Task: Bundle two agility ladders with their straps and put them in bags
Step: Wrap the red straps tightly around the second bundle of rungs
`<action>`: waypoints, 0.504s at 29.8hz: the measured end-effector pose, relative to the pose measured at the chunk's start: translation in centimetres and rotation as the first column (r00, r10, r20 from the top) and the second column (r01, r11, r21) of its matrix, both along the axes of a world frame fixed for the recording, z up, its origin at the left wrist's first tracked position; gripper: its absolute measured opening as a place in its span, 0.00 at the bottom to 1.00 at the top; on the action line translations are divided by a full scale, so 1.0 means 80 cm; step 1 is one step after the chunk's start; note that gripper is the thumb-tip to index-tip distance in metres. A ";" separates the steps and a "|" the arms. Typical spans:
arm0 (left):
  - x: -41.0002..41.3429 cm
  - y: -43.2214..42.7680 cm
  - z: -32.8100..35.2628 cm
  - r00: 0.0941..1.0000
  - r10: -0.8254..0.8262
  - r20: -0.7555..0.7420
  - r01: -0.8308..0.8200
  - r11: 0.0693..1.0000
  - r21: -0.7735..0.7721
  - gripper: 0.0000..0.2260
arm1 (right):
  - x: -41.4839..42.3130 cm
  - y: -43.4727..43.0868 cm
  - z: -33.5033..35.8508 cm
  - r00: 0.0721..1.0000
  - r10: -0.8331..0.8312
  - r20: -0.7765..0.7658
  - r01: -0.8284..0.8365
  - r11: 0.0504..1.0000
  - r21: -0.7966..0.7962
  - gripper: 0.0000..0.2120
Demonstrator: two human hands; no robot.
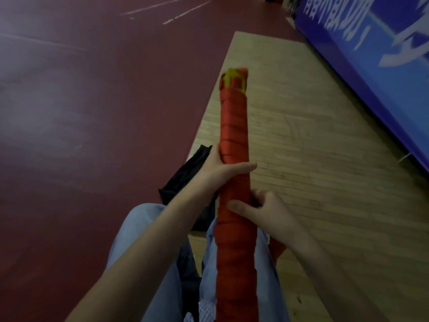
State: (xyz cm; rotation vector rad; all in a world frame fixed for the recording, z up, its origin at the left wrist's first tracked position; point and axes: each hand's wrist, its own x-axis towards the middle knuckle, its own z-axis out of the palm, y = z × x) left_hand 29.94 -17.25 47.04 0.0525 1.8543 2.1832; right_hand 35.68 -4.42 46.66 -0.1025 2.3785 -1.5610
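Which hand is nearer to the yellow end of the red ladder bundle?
Left. The left hand grips the bundle higher up, closer to the yellow end; the right hand holds it lower down, farther away.

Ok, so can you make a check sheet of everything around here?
Surface: wooden floor, next to a dark red floor.
Job's things: ladder bundle wound in red strap, yellow showing at the far end; black bag to its left.
Clutter: nothing seen.
Grippers: left hand and right hand both grip the bundle.
Cables: nothing seen.
Surroundings: blue banner on the right; jeans below.
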 end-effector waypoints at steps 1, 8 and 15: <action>0.001 0.006 -0.007 0.997 0.083 -0.004 -0.083 0.996 -0.024 0.26 | 0.002 -0.001 0.000 0.998 -0.004 -0.061 0.013 0.991 0.134 0.17; 0.008 -0.003 -0.019 0.992 -0.091 0.092 0.075 0.983 0.167 0.16 | 0.000 0.023 -0.003 0.978 0.207 0.028 -0.206 0.978 -0.022 0.21; 0.002 0.003 -0.016 0.880 -0.475 0.015 0.366 0.697 0.617 0.22 | -0.014 0.033 -0.020 0.938 0.297 0.179 -0.219 0.908 -0.358 0.33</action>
